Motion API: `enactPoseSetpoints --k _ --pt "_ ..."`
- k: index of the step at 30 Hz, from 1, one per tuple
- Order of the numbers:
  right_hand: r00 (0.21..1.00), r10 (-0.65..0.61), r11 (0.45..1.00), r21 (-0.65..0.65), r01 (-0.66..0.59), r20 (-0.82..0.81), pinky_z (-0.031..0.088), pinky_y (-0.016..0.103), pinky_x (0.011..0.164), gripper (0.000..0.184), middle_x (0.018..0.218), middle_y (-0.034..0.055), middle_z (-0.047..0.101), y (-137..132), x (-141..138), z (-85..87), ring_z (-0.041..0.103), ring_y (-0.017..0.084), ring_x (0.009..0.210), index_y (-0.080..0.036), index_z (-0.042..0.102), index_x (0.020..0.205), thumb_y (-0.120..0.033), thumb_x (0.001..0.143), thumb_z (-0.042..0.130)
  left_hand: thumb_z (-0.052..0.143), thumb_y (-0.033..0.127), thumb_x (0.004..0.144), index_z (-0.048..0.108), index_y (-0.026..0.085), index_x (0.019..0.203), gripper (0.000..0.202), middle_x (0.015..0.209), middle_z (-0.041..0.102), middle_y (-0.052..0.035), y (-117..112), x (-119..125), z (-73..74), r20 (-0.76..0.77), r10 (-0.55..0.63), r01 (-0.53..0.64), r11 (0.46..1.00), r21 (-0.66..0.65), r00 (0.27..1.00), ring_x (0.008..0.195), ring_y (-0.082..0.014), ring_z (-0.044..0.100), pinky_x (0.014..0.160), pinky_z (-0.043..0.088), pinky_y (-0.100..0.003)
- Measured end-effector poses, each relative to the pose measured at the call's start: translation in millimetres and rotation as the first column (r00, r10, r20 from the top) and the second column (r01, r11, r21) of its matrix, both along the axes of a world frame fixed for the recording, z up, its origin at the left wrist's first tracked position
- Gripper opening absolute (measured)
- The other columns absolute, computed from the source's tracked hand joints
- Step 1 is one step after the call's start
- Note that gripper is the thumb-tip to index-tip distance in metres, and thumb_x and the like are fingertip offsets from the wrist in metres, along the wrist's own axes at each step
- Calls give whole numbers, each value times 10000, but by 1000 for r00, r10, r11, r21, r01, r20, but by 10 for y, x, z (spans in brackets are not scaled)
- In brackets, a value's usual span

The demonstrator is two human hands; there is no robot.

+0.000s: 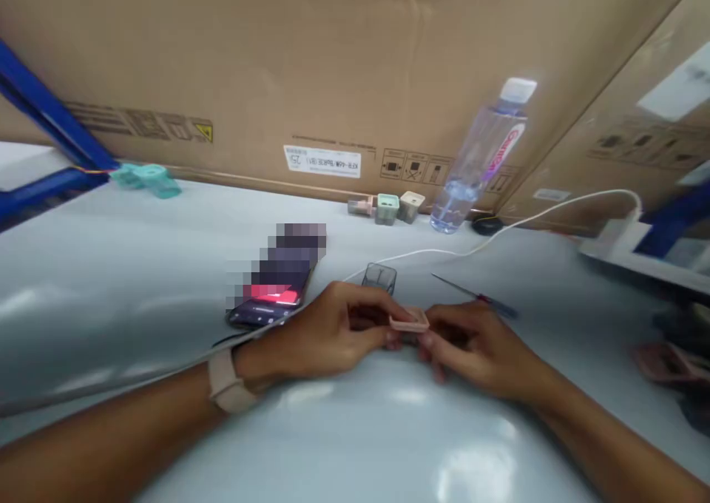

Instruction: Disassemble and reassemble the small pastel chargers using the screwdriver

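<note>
Bare forearms [111, 422] reach in from the near edge, a pale watch strap [226, 386] around the left wrist. Left hand [327, 333] and right hand [491, 351] face each other, each grip narrow, fingertips closed on opposite ends of a small pink plastic piece [409, 324] over the glossy, pale table [388, 436]. Along the far side stands a cardboard carton [249, 59]; its white label [322, 161] reads "KFR-46W" upside down. Far right, a clear bottle [471, 163] bears blurred lettering, apparently "Ganten". Blue metal framing [61, 118] shows left and right.
</note>
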State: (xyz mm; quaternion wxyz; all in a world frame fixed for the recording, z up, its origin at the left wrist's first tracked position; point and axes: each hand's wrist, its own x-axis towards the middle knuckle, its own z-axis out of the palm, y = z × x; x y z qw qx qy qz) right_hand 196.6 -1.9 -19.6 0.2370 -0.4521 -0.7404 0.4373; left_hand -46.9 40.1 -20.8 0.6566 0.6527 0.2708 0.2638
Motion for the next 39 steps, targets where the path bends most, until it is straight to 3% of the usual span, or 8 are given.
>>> enactPoseSetpoints --k 4,8,13,19,24,32,36,39 --pt "1000 8 1000 22 -8 -6 472 237 540 303 579 11 713 -6 -3 -5 634 135 515 -205 640 792 -366 1041 580 759 193 959 844 173 1125 188 1142 848 -103 -1 -5 -4 -8 -12 12 1000 0 1000 1085 -237 805 965 641 -311" --pt "1000 18 995 102 -18 4 484 219 543 260 580 3 715 -22 -10 -1 646 125 513 -204 652 813 -315 1037 581 744 170 963 848 162 1130 197 1139 851 -101 10 -7 5 -14 -3 4 997 81 1000 1094 -229 807 973 636 -287" --pt "999 30 951 308 -39 33 473 222 539 219 611 2 701 -26 -13 -8 616 118 523 -186 692 839 -248 1024 592 741 234 992 848 193 1162 205 1256 831 -77 19 -40 44 -20 -24 27 983 180 1000 1154 -221 797 1025 621 -272" --pt "998 42 895 442 -59 49 483 213 569 145 669 3 722 -38 0 12 626 114 564 -186 720 912 -209 1012 618 732 188 984 857 191 1148 206 1206 847 -64 11 -62 96 -54 12 5 954 300 998 1115 -217 812 1016 614 -253" --pt "996 44 876 476 -77 80 481 212 566 124 692 6 747 -49 8 45 643 115 569 -197 731 934 -197 1009 632 726 170 978 860 213 1155 226 1187 852 -65 0 -67 98 -77 14 13 944 330 997 1103 -227 817 993 627 -265" --pt "999 29 924 380 -44 46 499 201 578 146 676 0 746 -38 10 31 659 115 574 -198 753 911 -223 1008 648 737 177 970 857 218 1154 223 1197 850 -53 -9 -54 64 -53 3 8 978 207 999 1104 -204 811 997 621 -247" --pt "999 17 947 320 -27 34 484 192 559 197 646 -8 716 -19 0 61 625 100 548 -186 748 866 -270 1019 654 741 177 969 850 205 1124 191 1249 833 -65 -10 -12 28 4 11 -11 999 50 1000 1141 -205 798 1007 624 -261" --pt "1000 -6 971 237 2 18 497 195 573 218 703 3 743 -15 -1 85 644 100 568 -187 762 896 -298 1035 636 749 146 947 838 171 1071 155 1151 851 -81 -3 30 20 42 48 -46 997 -63 998 1066 -206 810 964 643 -282"
